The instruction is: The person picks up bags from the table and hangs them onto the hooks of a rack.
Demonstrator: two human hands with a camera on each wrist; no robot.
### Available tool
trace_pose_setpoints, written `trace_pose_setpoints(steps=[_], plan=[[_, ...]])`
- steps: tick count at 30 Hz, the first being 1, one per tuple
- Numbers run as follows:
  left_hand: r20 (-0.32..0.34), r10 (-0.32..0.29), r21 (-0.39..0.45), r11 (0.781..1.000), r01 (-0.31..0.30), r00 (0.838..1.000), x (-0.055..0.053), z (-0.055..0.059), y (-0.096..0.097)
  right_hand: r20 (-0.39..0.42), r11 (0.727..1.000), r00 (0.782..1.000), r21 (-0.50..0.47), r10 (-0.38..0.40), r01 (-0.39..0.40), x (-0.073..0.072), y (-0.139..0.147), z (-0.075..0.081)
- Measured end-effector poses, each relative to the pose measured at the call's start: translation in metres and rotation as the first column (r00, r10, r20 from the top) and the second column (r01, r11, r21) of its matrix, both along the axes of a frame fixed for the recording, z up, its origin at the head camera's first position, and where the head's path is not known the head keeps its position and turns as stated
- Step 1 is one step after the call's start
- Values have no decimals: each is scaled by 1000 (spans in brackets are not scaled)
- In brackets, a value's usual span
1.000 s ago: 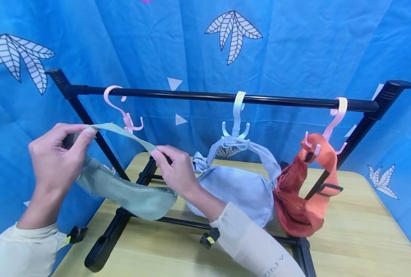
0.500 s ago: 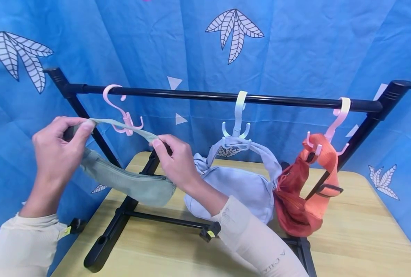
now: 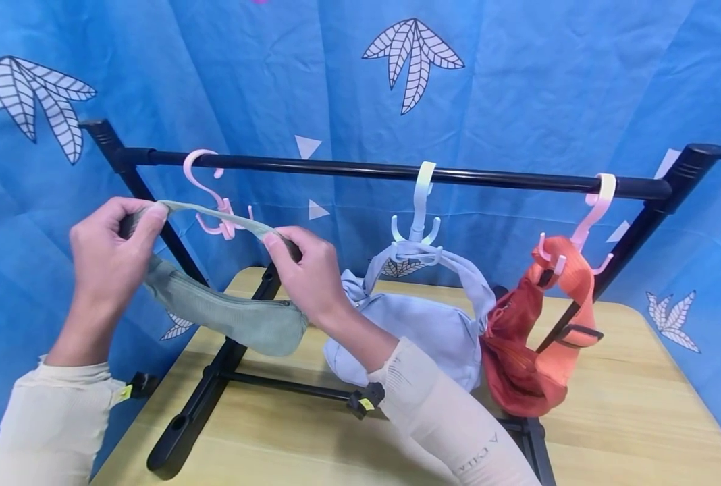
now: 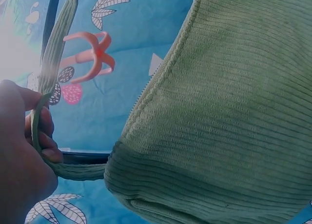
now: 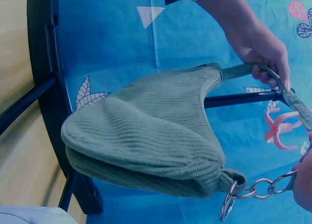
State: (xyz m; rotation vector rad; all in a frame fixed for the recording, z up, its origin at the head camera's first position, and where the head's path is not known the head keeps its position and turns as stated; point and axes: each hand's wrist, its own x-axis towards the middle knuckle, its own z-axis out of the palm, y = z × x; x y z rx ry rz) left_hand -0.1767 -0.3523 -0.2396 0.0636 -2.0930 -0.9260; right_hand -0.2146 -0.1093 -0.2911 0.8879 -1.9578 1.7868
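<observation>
A green corduroy handbag point(image 3: 233, 320) hangs in the air below both hands at the left of the rack. My left hand point(image 3: 108, 260) pinches one end of its strap point(image 3: 211, 212) between thumb and fingers. At the strap's other end, my right hand point(image 3: 312, 273) pinches it, and the stretch between them is held up. Just behind this strap is a pink multi-hook hanger point(image 3: 198, 177), its lower prongs partly covered by it. The right wrist view shows a metal ring chain point(image 5: 263, 187) joining the bag to the strap near my right hand.
The black rack's bar point(image 3: 324, 166) carries the hangers. A pale blue bag point(image 3: 421, 331) hangs from a light blue hanger point(image 3: 420, 202) in the middle. An orange-red bag point(image 3: 524, 371) hangs from another pink hanger point(image 3: 594, 209) at right. Below is a wooden table point(image 3: 640, 405).
Both hands have risen a little, lifting the green handbag and its strap. The left pink hanger's prongs have turned. The other two bags hang as before.
</observation>
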Motion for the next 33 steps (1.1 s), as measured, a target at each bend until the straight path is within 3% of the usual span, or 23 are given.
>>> trace_pose_setpoints(steps=[10,23,33], plan=[[24,-3,32,999,3,1000,-6,1,-4,35,1000,999,4,16,-16,-1,-4,2],[144,-43,32,999,39,989,-14,-1,-9,165,999,986,31,36,-41,1,-6,0],[179,-64,44,997,57,982,-14,-7,-13,218,997,974,29,65,-73,2,-8,-1]])
